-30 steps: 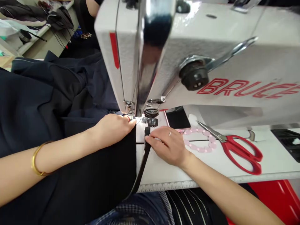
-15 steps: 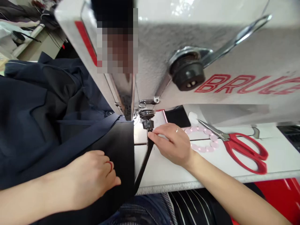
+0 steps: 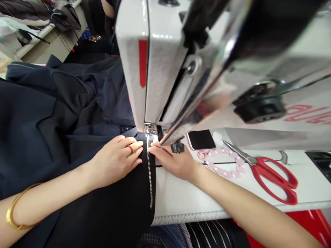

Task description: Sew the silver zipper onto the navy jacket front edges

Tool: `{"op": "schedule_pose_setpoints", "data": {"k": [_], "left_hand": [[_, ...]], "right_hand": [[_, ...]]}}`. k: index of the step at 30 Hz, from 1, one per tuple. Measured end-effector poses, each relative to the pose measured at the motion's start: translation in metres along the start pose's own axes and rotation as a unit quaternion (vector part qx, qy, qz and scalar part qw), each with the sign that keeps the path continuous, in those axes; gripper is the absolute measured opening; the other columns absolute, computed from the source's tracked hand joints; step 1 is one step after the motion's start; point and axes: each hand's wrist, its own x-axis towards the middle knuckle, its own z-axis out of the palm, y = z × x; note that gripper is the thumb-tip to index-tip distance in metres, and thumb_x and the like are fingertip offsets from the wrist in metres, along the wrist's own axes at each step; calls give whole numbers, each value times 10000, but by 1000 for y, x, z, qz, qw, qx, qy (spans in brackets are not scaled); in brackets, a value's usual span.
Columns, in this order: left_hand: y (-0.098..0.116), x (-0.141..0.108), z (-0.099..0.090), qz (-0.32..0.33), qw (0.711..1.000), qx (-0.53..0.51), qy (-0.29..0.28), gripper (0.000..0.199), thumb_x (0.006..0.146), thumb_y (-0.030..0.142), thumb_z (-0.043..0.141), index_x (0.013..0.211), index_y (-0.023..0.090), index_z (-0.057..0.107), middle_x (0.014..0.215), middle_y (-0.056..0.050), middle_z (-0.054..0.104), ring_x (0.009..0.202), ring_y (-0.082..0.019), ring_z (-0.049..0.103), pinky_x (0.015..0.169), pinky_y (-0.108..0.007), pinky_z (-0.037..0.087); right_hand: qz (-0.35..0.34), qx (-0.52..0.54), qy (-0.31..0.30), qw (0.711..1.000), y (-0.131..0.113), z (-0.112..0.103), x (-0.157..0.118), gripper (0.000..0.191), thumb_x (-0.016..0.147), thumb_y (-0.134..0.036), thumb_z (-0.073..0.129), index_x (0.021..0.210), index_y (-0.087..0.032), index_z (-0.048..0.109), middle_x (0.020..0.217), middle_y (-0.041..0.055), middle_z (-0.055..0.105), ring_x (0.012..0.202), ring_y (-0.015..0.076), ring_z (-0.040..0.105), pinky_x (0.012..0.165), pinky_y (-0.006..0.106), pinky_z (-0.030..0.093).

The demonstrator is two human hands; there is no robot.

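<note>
Dark navy and black cloth (image 3: 108, 210) covers the left side, its right edge under the needle area of a white sewing machine (image 3: 165, 82). Along that edge lies a zipper tape (image 3: 150, 179) with silvery teeth, running down from the presser foot (image 3: 150, 130). My left hand (image 3: 120, 156) rests on the cloth just left of the teeth, fingers stretched forward and slightly spread. Close to the foot, on the zipper's right side, my right hand (image 3: 173, 160) pinches the tape's upper end between thumb and forefinger; part of it is hidden behind the machine's metal bar.
Red-handled scissors (image 3: 274, 172) lie on the white table (image 3: 193, 199) at the right. Beside them are a pink beaded loop (image 3: 239, 165) and a phone (image 3: 201, 140). A ruler strip (image 3: 191, 217) lines the front edge. Part of another person (image 3: 108, 8) shows at the back.
My left hand has moved forward and right, its fingers extending beside the foot. The zipper, earlier hanging off the cloth edge, now lies along it. My right hand is nearer the needle. The view has shifted.
</note>
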Motion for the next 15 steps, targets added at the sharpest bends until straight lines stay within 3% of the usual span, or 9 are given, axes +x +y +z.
{"op": "schedule_pose_setpoints", "data": {"k": [5,15], "left_hand": [[2,-1,1,-6,1000,9,2,249,879,237,446,945,109,649,955,-69,676,813,-194,596,714,-344,445],[3,0,-1,-8,1000,0,28,222,871,212,456,876,107,652,863,-67,661,753,-175,579,675,-314,438]], "right_hand": [[2,-30,-59,998,-9,-7,1,325,892,-85,304,828,-157,615,779,30,658,682,144,543,651,271,367],[0,-6,-60,998,-9,-9,0,360,875,-56,276,779,-170,604,721,24,637,654,151,511,668,286,342]]}}
